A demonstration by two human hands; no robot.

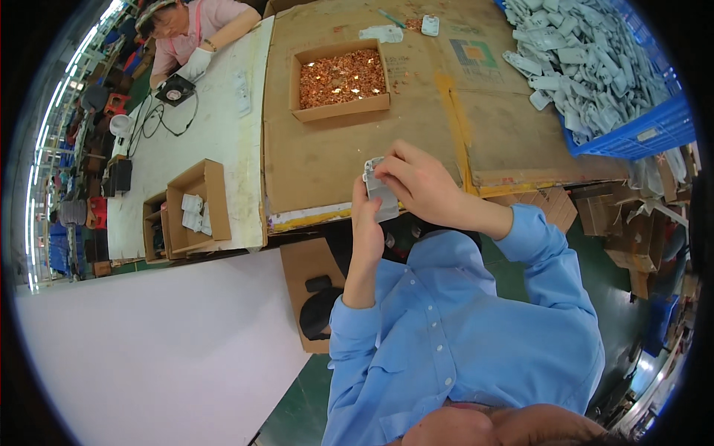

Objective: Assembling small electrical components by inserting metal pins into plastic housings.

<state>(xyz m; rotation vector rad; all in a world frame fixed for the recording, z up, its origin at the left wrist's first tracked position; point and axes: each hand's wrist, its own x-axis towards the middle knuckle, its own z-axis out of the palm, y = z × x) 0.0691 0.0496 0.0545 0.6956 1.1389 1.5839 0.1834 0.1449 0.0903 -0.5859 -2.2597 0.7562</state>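
Your left hand (367,227) clamps the pale casing (384,204) over the near edge of the table (320,171) while your right hand (420,182) pinches its upper end, apparently working there, which calls for steady support.

No legible text — square printed mark (474,53), blurred lettering (480,73) just below it, toward the cardboard sheet's (416,126) far edge.

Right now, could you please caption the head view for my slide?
Left hand holding a pale part, right hand at its upper end; beyond, a box of coppery bits.
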